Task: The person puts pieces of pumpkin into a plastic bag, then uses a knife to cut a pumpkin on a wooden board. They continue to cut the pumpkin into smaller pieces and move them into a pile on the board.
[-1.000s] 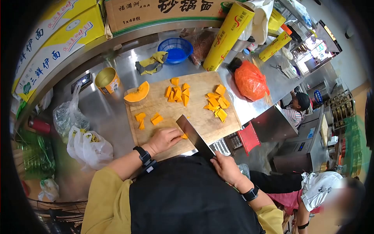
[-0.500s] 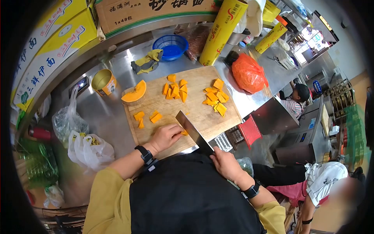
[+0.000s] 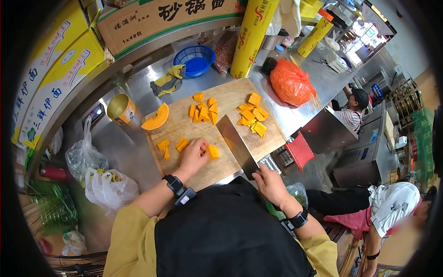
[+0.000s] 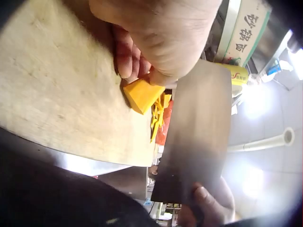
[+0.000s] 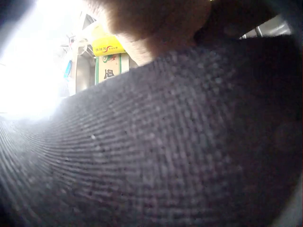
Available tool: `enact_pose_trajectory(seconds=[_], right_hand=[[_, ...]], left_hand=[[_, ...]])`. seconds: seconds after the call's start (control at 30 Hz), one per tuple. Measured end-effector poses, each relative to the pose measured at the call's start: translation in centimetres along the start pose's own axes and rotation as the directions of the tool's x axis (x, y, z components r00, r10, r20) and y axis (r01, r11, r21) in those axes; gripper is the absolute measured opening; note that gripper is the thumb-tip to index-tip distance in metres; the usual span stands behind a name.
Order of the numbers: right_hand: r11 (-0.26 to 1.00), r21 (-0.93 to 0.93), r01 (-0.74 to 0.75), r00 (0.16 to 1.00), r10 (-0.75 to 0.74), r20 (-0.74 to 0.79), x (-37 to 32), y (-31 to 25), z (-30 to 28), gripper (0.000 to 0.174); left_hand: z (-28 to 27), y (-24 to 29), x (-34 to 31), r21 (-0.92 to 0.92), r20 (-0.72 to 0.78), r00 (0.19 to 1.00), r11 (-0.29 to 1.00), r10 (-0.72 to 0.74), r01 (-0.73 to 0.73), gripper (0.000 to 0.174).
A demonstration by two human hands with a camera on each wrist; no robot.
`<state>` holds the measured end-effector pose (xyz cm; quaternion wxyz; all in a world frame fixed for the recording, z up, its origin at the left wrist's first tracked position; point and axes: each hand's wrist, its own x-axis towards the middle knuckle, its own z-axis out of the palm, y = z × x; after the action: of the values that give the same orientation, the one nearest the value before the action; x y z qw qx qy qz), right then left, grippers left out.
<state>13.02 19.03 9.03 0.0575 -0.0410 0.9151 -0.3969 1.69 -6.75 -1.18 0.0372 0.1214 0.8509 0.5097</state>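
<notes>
On the wooden cutting board, the left hand pinches an orange pumpkin piece; in the left wrist view the fingers and thumb hold that piece at its upper edge. The right hand grips the handle of a broad cleaver, whose blade stands just right of the piece, apart from it. Cut pumpkin lies in a middle pile, a right pile and a few bits at lower left. A curved pumpkin wedge rests at the board's left edge. Dark fabric fills most of the right wrist view.
Behind the board are a blue basket, a yellow-grey cloth and a yellow film roll. An open can and plastic bags stand left, a red bag right. Another person bends at lower right.
The left hand has lifted the piece and turned it, moving slightly up the board. The cleaver has shifted up, leaving a gap beside the piece. The whole head view has tilted a little.
</notes>
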Motion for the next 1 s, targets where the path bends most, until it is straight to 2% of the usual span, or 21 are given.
enact_pose_trajectory(seconds=[0.03,0.13,0.2,0.33,0.43,0.73,1.0], right_hand=[[1.000,-0.009,-0.012,1.000,0.012,0.016,-0.1,0.1,-0.1,0.016],[0.998,-0.017,-0.067,0.994,0.068,0.083,-0.2,0.0,-0.5,0.016],[0.990,0.008,-0.139,0.978,0.136,0.160,0.0,-0.4,-0.6,0.016],[0.997,-0.021,-0.077,0.971,0.080,0.224,0.8,-0.6,-0.4,0.016],[0.998,-0.064,0.005,0.971,0.010,0.237,1.2,-0.9,-0.4,0.016],[0.980,-0.197,0.023,0.958,0.034,0.283,1.4,-2.6,-0.3,0.015],[0.950,-0.309,0.048,0.955,0.047,0.292,1.3,-3.3,0.1,0.017]], left_hand=[[-0.2,0.8,0.0,0.063,-0.018,0.997,0.995,0.073,-0.071,0.025],[-1.1,2.3,-0.3,0.067,0.092,0.983,0.984,0.158,-0.164,0.030],[-0.9,1.7,-0.2,0.048,0.076,0.990,0.992,0.116,-0.120,0.031],[-0.1,0.5,-0.3,0.032,0.066,0.997,0.999,-0.026,0.024,0.033],[0.2,0.0,-0.5,-0.089,0.029,0.997,0.994,-0.067,0.069,0.033],[-0.5,0.7,-0.8,-0.043,0.018,1.000,0.999,0.005,-0.004,0.033],[-0.3,0.0,-1.2,-0.099,0.015,0.999,0.995,0.032,-0.031,0.036]])
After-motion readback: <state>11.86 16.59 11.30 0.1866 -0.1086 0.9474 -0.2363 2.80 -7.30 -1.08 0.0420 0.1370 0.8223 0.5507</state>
